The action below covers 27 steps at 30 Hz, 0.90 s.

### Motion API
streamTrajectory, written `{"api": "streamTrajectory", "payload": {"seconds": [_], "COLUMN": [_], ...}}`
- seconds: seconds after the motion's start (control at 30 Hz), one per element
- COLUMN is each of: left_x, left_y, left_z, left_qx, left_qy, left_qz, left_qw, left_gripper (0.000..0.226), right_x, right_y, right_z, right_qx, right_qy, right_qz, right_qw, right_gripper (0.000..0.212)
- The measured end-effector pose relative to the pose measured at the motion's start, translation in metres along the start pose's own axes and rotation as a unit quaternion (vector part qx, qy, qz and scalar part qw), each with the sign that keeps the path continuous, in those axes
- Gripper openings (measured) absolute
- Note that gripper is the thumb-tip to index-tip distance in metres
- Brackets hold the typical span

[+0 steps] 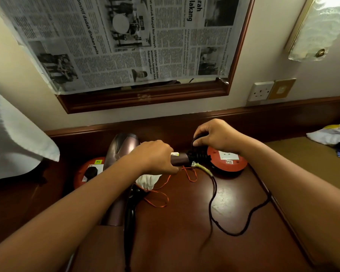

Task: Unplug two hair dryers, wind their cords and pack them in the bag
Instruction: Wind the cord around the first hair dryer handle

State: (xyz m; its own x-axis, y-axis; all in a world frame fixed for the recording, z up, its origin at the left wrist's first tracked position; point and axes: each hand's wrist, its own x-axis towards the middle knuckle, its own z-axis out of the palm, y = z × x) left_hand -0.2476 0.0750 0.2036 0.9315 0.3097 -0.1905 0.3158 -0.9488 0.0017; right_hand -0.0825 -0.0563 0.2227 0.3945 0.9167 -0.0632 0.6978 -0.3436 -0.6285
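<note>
My left hand (pixel 155 155) grips the handle of a mauve hair dryer (pixel 122 148) that lies across the wooden desk (pixel 185 222). My right hand (pixel 216 137) holds a loop of its black cord (pixel 214 195) at the handle's end, where several turns are wound. The rest of that cord trails loose over the desk to the right. A second, dark hair dryer (pixel 131 211) lies under my left forearm, partly hidden. A white drawstring bag (pixel 146 181) with orange strings (pixel 161 197) lies beneath the mauve dryer.
Two orange extension reels stand on the desk, one at the right (pixel 227 160) and one at the left (pixel 87 171). A wall socket (pixel 260 91) is at the upper right. A newspaper-covered mirror (pixel 126 42) hangs behind. Clothes (pixel 332 136) lie far right.
</note>
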Motion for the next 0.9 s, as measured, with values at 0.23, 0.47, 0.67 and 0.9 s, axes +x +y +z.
{"api": "streamTrajectory", "payload": {"seconds": [0.23,0.47,0.67,0.9], "left_x": [0.01,0.014,0.018,0.019], "left_y": [0.004,0.001,0.0,0.001], "left_z": [0.01,0.016,0.017,0.014], "left_qx": [-0.027,-0.061,-0.082,-0.096], "left_qy": [0.003,0.02,0.022,0.031], "left_qz": [-0.056,-0.09,-0.108,-0.093], "left_qw": [0.998,0.994,0.991,0.991], "left_gripper": [0.042,0.056,0.044,0.035], "right_x": [-0.019,-0.043,-0.052,-0.061], "right_y": [-0.017,-0.015,-0.002,0.014], "right_z": [0.016,0.055,0.083,0.098], "right_qx": [-0.068,0.001,0.215,0.506], "right_qy": [0.076,0.077,0.097,-0.028], "right_qz": [-0.004,0.04,0.059,0.143], "right_qw": [0.995,0.996,0.97,0.85], "right_gripper": [0.012,0.021,0.02,0.026]}}
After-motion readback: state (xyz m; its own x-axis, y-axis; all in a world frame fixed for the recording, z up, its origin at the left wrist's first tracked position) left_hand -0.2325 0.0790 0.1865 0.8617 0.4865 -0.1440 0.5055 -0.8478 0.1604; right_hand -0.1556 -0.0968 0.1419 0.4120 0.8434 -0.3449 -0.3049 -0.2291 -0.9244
